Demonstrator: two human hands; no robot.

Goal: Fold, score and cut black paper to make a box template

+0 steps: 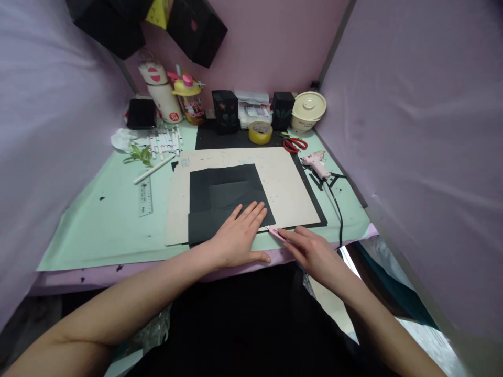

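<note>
A black paper sheet (223, 193) lies on a beige board (286, 183) in the middle of the desk. My left hand (239, 238) rests flat on the sheet's near right corner, fingers stretched out. My right hand (310, 251) is closed around a pink cutter (277, 233), whose tip sits at the board's near edge just right of the black sheet. The two hands almost touch.
A clear ruler (145, 196) and white markers (165, 141) lie at the left. Yellow tape (260, 132), red scissors (295, 144), a pink glue gun (318, 165) with its black cord, small black boxes (225, 110) and a cream pot (309, 110) stand behind. Purple cloth walls enclose the desk.
</note>
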